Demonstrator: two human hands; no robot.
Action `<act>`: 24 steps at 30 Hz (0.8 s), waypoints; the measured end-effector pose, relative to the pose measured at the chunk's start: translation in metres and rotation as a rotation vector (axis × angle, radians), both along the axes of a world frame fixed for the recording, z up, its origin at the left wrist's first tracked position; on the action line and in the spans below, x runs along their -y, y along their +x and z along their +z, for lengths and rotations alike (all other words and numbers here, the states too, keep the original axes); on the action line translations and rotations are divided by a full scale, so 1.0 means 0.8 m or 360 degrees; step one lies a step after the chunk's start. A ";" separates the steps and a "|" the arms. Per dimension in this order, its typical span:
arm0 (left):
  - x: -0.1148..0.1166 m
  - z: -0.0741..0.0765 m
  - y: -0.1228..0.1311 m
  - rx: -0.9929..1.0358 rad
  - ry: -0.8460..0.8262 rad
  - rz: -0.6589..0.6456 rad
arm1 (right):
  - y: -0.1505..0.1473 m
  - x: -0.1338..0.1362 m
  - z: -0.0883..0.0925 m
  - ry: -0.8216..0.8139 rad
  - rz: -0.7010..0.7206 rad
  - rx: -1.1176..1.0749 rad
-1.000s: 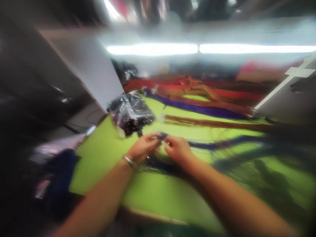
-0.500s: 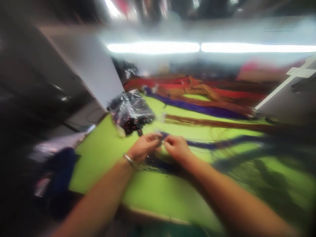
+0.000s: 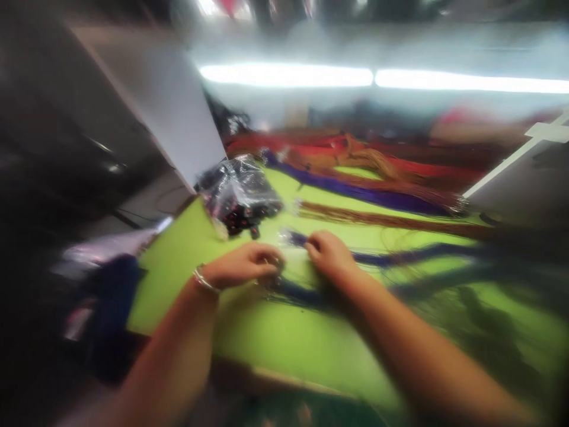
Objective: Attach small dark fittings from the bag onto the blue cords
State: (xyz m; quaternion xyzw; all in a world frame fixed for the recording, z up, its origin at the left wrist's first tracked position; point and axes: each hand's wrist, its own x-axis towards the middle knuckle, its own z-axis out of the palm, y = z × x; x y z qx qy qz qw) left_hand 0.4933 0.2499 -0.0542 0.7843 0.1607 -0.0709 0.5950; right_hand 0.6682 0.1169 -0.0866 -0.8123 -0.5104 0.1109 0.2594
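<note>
My left hand (image 3: 249, 265), with a bracelet at its wrist, is closed, thumb against fingers. Something small and dark shows at its fingertips, too blurred to name. My right hand (image 3: 331, 255) is closed at the near side of a blue wire bundle (image 3: 373, 258); whether a wire is pinched in it is hidden. The silvery ends of that bundle show just left of the right fingers. A second dark blue wire bundle (image 3: 300, 293) lies on the green tabletop (image 3: 253, 332), between and below the hands.
A clear plastic bag (image 3: 242, 184) of small black and red parts lies beyond my left hand. Brown wires (image 3: 382, 220), a purple bundle (image 3: 355, 193) and red wires (image 3: 413, 167) stretch across the back. A white panel (image 3: 178, 112) stands at the left.
My hands have moved apart: the left went left and slightly down, the right slightly right. The silvery ends of the blue bundle show between them now.
</note>
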 end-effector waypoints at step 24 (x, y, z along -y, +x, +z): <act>0.014 -0.004 0.009 0.0052 -0.0055 -0.0086 | 0.009 0.001 0.011 0.0003 -0.0002 0.0303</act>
